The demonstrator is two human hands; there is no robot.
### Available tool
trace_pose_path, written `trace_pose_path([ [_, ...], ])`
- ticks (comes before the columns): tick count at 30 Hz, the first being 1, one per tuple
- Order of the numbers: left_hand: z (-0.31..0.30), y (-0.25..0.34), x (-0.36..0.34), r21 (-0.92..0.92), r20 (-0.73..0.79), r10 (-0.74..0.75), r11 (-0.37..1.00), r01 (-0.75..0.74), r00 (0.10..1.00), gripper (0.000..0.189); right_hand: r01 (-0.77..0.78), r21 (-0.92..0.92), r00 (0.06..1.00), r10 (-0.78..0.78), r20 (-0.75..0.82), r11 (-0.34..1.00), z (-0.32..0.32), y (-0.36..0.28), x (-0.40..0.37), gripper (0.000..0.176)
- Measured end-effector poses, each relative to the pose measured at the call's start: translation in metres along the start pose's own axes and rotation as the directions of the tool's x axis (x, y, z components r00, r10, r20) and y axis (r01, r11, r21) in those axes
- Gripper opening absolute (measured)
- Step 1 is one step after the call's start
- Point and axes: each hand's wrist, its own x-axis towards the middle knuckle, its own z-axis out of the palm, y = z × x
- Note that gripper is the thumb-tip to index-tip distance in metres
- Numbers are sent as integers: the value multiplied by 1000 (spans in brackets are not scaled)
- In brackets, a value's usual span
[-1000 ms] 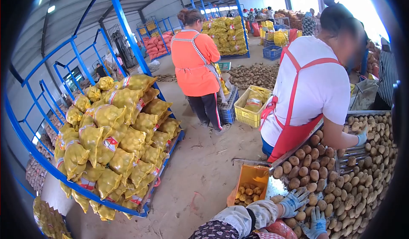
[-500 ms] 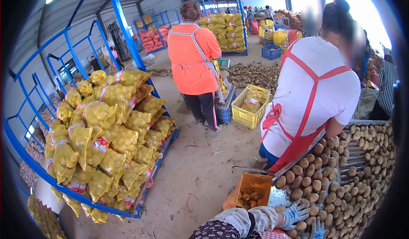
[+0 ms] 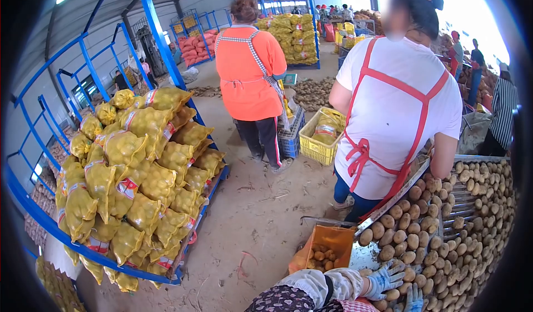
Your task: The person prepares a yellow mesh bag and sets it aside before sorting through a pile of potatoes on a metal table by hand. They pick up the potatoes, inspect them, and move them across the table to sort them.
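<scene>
My left hand [image 3: 385,280], in a white and blue glove, lies with its fingers spread on potatoes [image 3: 413,242] at the near edge of a metal sorting table [image 3: 363,256]. Low at the bottom edge, my right hand [image 3: 414,299] shows only its gloved fingers, stretched out over the potatoes. Neither hand is wrapped round a potato. Just left of the table hangs an orange mesh bag [image 3: 340,244] with several potatoes inside.
A co-worker in a red apron [image 3: 408,112] stands at the table's far side; another in orange [image 3: 244,78] stands beyond. Yellow potato sacks [image 3: 147,173] fill a blue-framed pallet [image 3: 91,251] at left. A yellow crate [image 3: 317,148] sits on the floor.
The co-worker in the red apron has straightened up and turned the head to the left. The view has shifted slightly. My hands rest in nearly the same place.
</scene>
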Motion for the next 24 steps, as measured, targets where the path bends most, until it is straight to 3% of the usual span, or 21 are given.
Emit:
trace_pose_path([
  [24, -5, 8, -4, 19, 1, -23, 1000, 23, 1000, 75, 5, -57, 1000, -4, 11, 998, 10, 7, -2, 82],
])
